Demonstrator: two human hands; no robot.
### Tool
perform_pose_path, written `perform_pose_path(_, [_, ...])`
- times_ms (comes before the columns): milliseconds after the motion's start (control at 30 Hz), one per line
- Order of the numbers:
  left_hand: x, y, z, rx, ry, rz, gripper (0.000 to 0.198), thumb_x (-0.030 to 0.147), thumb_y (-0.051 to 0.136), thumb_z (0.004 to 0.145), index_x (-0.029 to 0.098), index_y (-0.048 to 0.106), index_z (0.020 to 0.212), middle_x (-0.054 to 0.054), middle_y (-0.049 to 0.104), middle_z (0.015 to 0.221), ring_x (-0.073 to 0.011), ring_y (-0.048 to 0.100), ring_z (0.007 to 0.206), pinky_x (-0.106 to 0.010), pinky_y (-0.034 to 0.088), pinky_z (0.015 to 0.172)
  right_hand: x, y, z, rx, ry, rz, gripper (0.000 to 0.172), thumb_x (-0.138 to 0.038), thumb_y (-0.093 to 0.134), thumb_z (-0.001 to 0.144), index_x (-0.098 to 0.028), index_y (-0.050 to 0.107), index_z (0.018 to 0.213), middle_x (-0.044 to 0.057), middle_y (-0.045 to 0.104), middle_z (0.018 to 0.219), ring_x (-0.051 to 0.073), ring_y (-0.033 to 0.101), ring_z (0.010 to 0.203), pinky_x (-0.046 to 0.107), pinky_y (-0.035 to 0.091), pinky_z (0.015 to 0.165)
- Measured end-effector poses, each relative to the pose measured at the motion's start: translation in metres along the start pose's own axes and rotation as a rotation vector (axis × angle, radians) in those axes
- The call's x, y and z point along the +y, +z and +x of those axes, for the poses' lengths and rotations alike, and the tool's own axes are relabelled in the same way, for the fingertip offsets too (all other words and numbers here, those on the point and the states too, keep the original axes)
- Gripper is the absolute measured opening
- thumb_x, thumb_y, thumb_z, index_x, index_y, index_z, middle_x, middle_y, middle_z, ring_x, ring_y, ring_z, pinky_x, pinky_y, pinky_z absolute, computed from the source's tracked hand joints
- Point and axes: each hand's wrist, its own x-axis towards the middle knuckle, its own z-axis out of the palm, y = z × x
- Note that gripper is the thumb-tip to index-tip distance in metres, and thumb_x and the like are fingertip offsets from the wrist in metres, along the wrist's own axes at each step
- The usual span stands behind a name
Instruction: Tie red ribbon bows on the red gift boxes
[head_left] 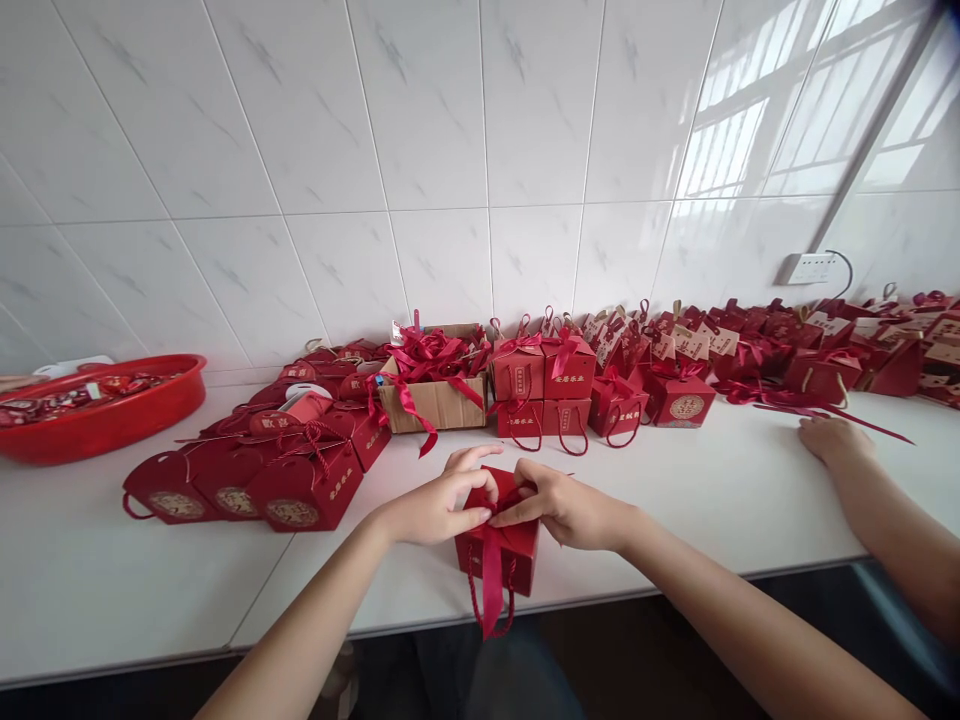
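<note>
A small red gift box (pixel 517 570) stands near the table's front edge, its cord handle (pixel 474 600) hanging down the front. A red satin ribbon (pixel 492 580) lies across its top, one tail dropping past the box's lower edge. My left hand (pixel 442 500) is closed at the left of the box top, thumb and forefinger pinching the ribbon. From the right, my right hand (pixel 559 500) also pinches the ribbon, its fingertips almost meeting the left ones. The middle of the ribbon is partly hidden under my fingers.
Behind stands a cardboard box (pixel 435 412) of loose red ribbons. Red boxes are grouped at left (pixel 300 490) and stacked at centre (pixel 544 375); many more line the wall at right. A red basin (pixel 161 405) holds small packets. Another person's hand (pixel 836 440) rests at right.
</note>
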Motion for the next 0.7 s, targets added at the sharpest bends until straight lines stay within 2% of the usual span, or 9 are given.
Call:
perform_pose_path(100, [-0.0036, 0.0001, 0.0022, 0.046, 0.008, 0.052, 0.008, 0.02, 0.057, 0.08, 0.022, 0.049, 0.079, -0.002, 0.025, 0.153, -0.0273, 0.017, 0.142, -0.047, 0.027, 0.111, 0.0004, 0.0012, 0.0002, 0.012, -0.005, 0.002, 0.056, 0.005, 0.04, 0.076, -0.024, 0.069, 0.114, 0.003, 0.036, 0.082, 0.013, 0.038, 0.071, 0.025, 0.04, 0.065])
perform_pose_path(233, [-0.0092, -0.0028, 0.0038, 0.127, -0.039, 0.153, 0.021, 0.035, 0.06, 0.082, 0.021, 0.046, 0.073, -0.005, 0.037, 0.145, -0.0302, 0.016, 0.14, -0.054, 0.024, 0.11, 0.0022, 0.0033, -0.0009, 0.024, -0.015, 0.003, 0.054, 0.003, 0.04, 0.079, -0.025, 0.068, 0.116, 0.002, 0.034, 0.081, 0.012, 0.036, 0.068, 0.025, 0.039, 0.063])
perform_pose_path(400, [-0.009, -0.0043, 0.0003, 0.101, 0.011, 0.066, 0.01, 0.031, 0.061, 0.082, 0.024, 0.054, 0.082, -0.005, 0.042, 0.142, -0.0266, 0.025, 0.138, -0.048, 0.028, 0.11, 0.0045, 0.0051, -0.0018, 0.043, -0.019, 0.0, 0.053, 0.003, 0.04, 0.081, -0.026, 0.068, 0.116, 0.003, 0.035, 0.082, 0.012, 0.037, 0.068, 0.024, 0.04, 0.062])
perform_pose_path(500, [-0.006, -0.0032, -0.0013, 0.147, 0.032, 0.008, 0.017, 0.026, 0.065, 0.077, 0.024, 0.053, 0.089, -0.006, 0.044, 0.14, -0.0258, 0.032, 0.134, -0.045, 0.03, 0.11, 0.0045, 0.005, -0.0016, 0.045, -0.021, -0.021, 0.054, 0.003, 0.04, 0.08, -0.027, 0.068, 0.116, 0.003, 0.035, 0.082, 0.012, 0.038, 0.069, 0.024, 0.039, 0.062])
perform_pose_path(567, [-0.0039, -0.002, -0.0014, 0.161, 0.035, -0.007, 0.017, 0.025, 0.065, 0.077, 0.024, 0.052, 0.088, -0.006, 0.047, 0.137, -0.0257, 0.034, 0.132, -0.045, 0.032, 0.109, 0.0035, 0.0045, -0.0016, 0.043, -0.02, -0.021, 0.054, 0.003, 0.04, 0.08, -0.026, 0.068, 0.115, 0.003, 0.036, 0.081, 0.012, 0.038, 0.069, 0.025, 0.039, 0.062])
perform_pose_path(700, [-0.0005, 0.0016, -0.0003, 0.165, 0.067, -0.021, 0.004, 0.024, 0.057, 0.082, 0.024, 0.054, 0.084, -0.005, 0.052, 0.131, -0.0237, 0.039, 0.129, -0.042, 0.033, 0.108, -0.0005, 0.0022, -0.0012, 0.034, -0.01, 0.007, 0.057, 0.004, 0.039, 0.078, -0.027, 0.068, 0.115, 0.003, 0.037, 0.081, 0.013, 0.039, 0.07, 0.025, 0.04, 0.062])
